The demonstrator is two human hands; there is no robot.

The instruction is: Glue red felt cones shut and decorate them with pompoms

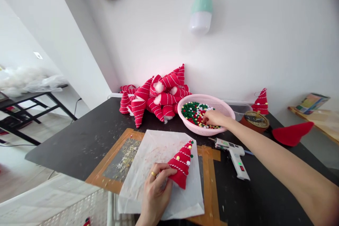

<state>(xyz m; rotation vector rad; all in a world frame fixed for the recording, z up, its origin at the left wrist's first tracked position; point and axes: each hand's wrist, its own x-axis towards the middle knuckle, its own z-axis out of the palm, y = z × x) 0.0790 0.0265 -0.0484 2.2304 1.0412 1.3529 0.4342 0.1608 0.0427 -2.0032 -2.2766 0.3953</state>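
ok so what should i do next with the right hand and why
Probably pinch one pom-pom from the pink basket with the right hand and bring it to the red striped felt cone in the left hand: the right hand is already among the pom-poms, and the cone shows bare stretches between the few on it.

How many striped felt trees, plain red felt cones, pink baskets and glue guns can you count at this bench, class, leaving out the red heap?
Striped felt trees: 2, one held in the left hand, one standing at the right
Plain red felt cones: 1
Pink plastic baskets: 1
Hot glue guns: 1
Total: 5
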